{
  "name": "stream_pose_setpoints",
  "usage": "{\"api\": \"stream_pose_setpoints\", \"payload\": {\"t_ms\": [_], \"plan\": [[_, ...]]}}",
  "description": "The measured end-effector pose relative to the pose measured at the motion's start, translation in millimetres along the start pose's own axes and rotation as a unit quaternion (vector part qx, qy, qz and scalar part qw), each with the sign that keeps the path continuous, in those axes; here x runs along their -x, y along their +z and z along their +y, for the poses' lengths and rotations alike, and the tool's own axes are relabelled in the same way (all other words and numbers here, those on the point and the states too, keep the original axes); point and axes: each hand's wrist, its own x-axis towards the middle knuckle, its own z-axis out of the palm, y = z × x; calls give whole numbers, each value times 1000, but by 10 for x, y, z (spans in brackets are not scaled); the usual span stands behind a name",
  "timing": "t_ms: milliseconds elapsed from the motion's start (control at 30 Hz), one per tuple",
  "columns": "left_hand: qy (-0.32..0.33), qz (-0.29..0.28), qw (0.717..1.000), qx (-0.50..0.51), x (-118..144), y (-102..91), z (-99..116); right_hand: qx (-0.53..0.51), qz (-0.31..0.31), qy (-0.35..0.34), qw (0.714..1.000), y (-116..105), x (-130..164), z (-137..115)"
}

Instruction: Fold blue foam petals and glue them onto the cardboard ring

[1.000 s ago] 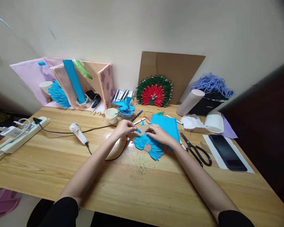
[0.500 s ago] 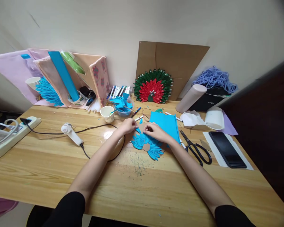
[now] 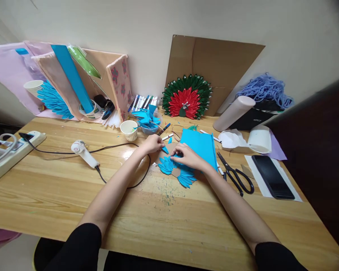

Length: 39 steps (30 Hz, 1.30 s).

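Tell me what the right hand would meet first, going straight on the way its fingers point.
Probably the small blue petal by the left hand, just ahead of the right hand; their heights are hard to judge, so it could pass above or below.

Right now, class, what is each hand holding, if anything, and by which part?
The left hand seems to pinch a blue petal by its upper end; whether the right hand grips anything cannot be told.
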Motion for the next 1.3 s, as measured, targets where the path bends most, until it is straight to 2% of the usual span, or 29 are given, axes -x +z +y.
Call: {"api": "stream_pose_setpoints", "payload": {"t_ms": [467, 733, 933, 1300], "plan": [[-2, -23, 1000, 7, -6, -4, -5, 1, -12, 40, 999, 16, -7, 9], [3, -40, 999, 12, 2, -4, 14, -43, -39, -3, 998, -16, 4, 62], [38, -58, 998, 9, 14, 9, 61, -60, -26, -41, 997, -34, 16, 79], [71, -104, 991, 34, -23, 99, 44, -59, -27, -51, 997, -10, 28, 102]]}}
